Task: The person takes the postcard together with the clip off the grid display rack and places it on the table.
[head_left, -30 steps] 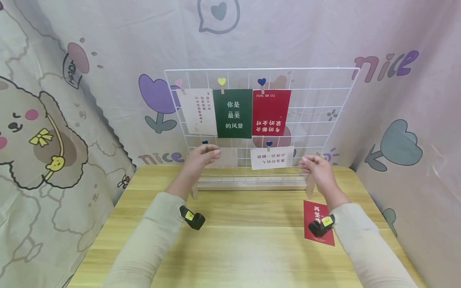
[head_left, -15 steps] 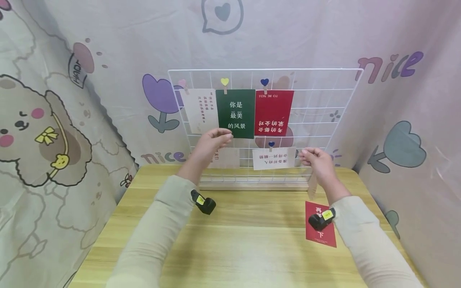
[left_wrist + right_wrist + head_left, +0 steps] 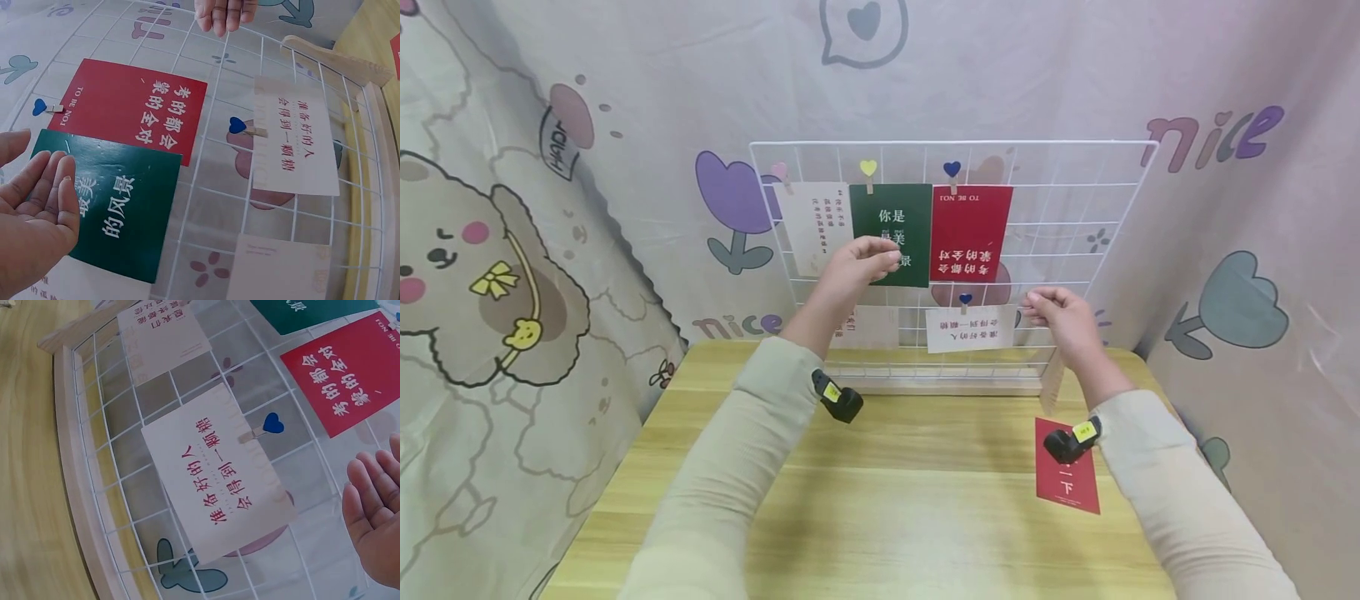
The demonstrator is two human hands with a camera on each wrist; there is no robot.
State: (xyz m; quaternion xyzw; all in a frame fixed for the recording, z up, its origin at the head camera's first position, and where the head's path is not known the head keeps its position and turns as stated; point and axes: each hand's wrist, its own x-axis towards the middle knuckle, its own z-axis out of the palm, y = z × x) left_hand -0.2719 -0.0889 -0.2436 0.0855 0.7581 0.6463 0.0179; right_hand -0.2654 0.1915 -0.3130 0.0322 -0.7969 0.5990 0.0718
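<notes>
My left hand [image 3: 859, 265] is raised before the green card [image 3: 912, 212], overlapping its lower left part in the head view. In the left wrist view its fingers [image 3: 62, 187] are loosely bent and hold nothing. Near the right side of the white wire grid [image 3: 1037, 143] is my right hand [image 3: 1063, 323], beside the lower white card [image 3: 970, 330]. The right wrist view shows its relaxed fingers [image 3: 375, 481] with nothing in them. Heart-topped clips fix cards to the grid: yellow [image 3: 868, 169] on the green one, blue [image 3: 952, 170] on the red card [image 3: 973, 225].
A white card [image 3: 805, 237] hangs upper left under a pink heart clip [image 3: 780, 172]. Below it is a pale card [image 3: 880, 327], partly behind my left arm. Another red card [image 3: 1069, 492] lies on the wooden table [image 3: 880, 508]. Printed curtains stand behind and at both sides.
My left hand has moved up and right, from the lower pale card to in front of the green card. My right hand has risen slightly. The view has shifted a little.
</notes>
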